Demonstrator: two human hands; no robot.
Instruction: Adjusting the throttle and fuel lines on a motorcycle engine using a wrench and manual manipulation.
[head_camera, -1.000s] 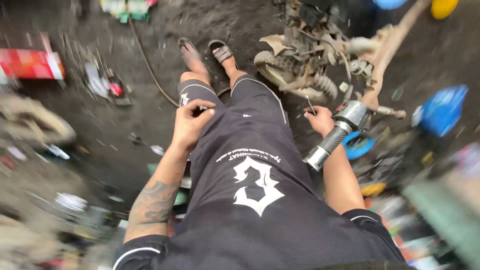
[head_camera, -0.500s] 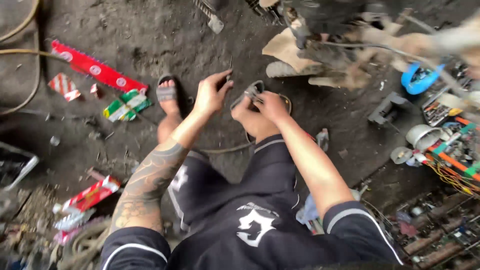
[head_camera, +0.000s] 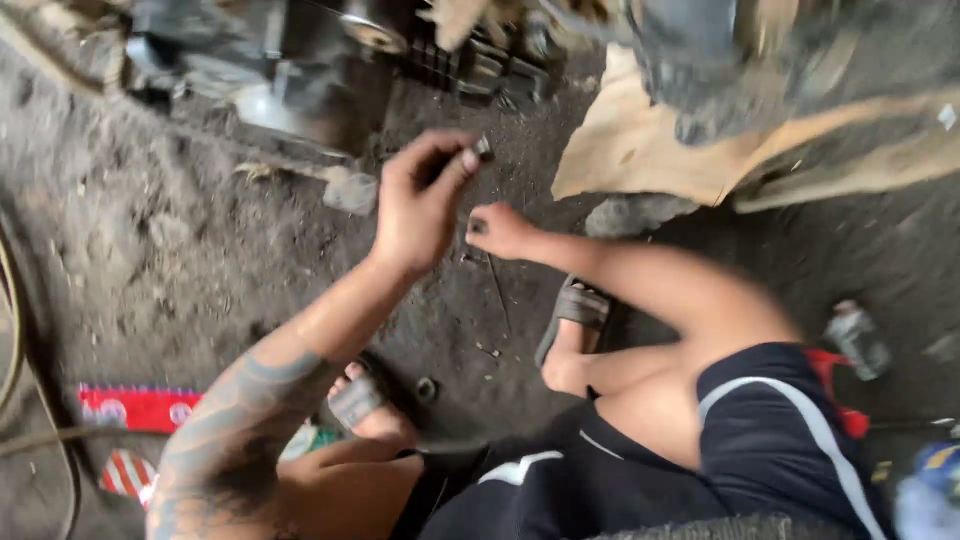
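We look down past our own knees at oily, dark ground. Our left hand (head_camera: 420, 205) is raised in the middle of the view, fingers curled, with the thumb and forefinger pinched on a small dark metal part (head_camera: 483, 150) that juts out just above the fingertips — too blurred for us to say exactly what kind of piece it is. Our right hand (head_camera: 500, 230) sits just beside the left and a little lower, drawn into a loose fist; something small and dark shows at its knuckles, but we cannot tell whether it is held there or only lies behind. The two hands are close together without clearly touching.

Above the hands, at the top of the view, stands a grimy engine block (head_camera: 290, 70) with metal fins, and to its right a torn sheet of cardboard (head_camera: 640, 150) lies on the ground under more machinery. Our feet are in grey sandals — one (head_camera: 575, 310) below the right hand, the other (head_camera: 360, 400) beside the tattooed left forearm (head_camera: 240, 430). We wear black shorts (head_camera: 760, 440) with white piping. A red-and-white packet (head_camera: 135, 408) lies at the lower left, and a small bottle (head_camera: 858, 340) rests on the ground to the right, well apart from the hands.
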